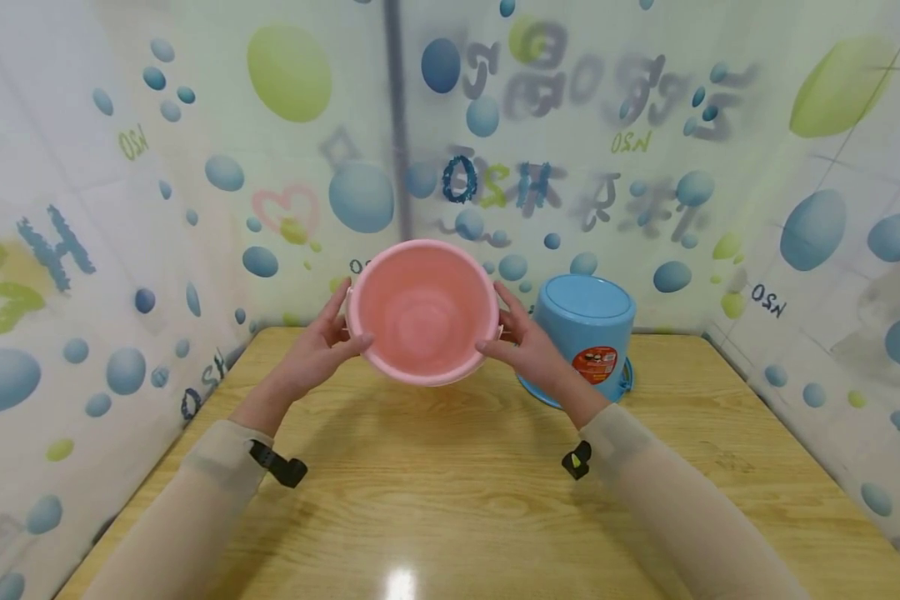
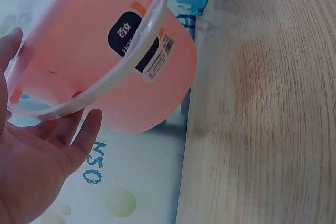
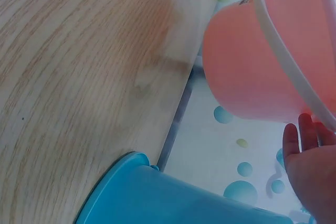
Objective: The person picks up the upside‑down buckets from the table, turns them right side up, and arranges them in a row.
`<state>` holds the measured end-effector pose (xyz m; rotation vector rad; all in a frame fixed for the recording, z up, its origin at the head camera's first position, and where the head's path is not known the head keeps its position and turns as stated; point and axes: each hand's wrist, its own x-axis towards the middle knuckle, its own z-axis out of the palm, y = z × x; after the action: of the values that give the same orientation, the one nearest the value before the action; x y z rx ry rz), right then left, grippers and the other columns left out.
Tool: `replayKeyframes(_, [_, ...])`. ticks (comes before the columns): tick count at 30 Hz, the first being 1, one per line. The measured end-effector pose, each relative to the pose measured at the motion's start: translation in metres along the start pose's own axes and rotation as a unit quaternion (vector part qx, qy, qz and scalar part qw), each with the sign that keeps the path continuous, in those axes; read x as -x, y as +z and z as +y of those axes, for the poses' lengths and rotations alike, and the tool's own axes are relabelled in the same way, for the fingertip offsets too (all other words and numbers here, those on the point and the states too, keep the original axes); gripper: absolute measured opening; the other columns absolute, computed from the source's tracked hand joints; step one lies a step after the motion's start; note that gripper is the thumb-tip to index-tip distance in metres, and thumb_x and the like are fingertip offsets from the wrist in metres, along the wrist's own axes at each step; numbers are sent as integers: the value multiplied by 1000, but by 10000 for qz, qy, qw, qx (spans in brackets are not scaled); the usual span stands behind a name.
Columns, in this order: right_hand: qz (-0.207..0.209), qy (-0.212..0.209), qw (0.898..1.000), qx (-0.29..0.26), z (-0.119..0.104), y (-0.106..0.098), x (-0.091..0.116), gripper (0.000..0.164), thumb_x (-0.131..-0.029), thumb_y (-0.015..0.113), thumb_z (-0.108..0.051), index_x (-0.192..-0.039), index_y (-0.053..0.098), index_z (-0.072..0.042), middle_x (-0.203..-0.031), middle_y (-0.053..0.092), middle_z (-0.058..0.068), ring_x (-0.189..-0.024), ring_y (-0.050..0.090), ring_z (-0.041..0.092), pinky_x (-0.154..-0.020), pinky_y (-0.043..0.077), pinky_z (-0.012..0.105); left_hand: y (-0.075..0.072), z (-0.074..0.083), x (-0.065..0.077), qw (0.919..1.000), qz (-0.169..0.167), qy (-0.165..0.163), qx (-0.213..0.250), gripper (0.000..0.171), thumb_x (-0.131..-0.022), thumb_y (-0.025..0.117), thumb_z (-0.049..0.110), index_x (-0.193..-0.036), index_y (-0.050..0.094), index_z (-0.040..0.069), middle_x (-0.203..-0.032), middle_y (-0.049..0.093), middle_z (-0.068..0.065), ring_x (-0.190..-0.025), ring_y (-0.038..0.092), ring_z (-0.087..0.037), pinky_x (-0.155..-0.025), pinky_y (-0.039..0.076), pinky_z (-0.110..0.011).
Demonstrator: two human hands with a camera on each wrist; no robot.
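Observation:
A pink bucket (image 1: 423, 312) is held up over the table between both hands, its open mouth tilted toward me. My left hand (image 1: 322, 346) grips the rim on the left side, thumb over the edge and fingers behind. On the opposite side my right hand (image 1: 528, 337) holds the rim in the same way. The bucket's white handle (image 2: 113, 80) hangs along the outside wall, near the fingers of both hands. A dark-and-white label (image 2: 152, 59) shows on the bucket's side in the left wrist view.
A blue bucket (image 1: 588, 321) stands upside down on the wooden table (image 1: 435, 492), right of the pink bucket and behind my right forearm. It carries a red label (image 1: 595, 364). A patterned curtain (image 1: 360, 125) with blue and green spots hangs behind and at both sides.

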<state>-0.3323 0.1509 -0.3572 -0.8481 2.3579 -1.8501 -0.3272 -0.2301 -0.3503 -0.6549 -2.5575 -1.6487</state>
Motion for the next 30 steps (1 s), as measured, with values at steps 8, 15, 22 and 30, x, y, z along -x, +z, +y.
replayKeyframes(8, [-212,-73,9997,-38,-2,-4,-1,111,-98,81,-18,-174,7,-54,-178,40,9,-144,52,46,-108,58,53,-4,3,0,9972,-363,315,581,88,-116,57,24,-174,-4,49,-160,56,-29,-126,75,-29,-108,58,-27])
replayKeyframes(15, [-442,-182,9983,333,0,-6,-1,118,-97,86,-19,-176,3,-47,-181,34,7,-147,49,43,-116,47,71,-8,3,-1,9973,-364,358,532,77,-118,52,25,-177,6,42,-156,57,-29,-118,76,-14,-105,59,-28])
replayKeyframes(22, [-344,-43,9983,468,-1,-6,-3,108,-102,81,-26,-175,6,-49,-176,42,10,-145,53,42,-113,53,65,-11,3,0,9978,-437,289,415,73,-118,50,29,-177,8,42,-175,40,-20,-140,64,-29,-114,57,-45])
replayKeyframes(30, [-270,40,9990,359,-3,-5,-3,98,-107,75,-29,-175,7,-48,-165,54,20,-142,57,43,-113,54,63,-10,2,-1,9967,-567,103,567,69,-120,45,37,-177,7,44,-186,13,1,-155,46,-46,-123,44,-67])
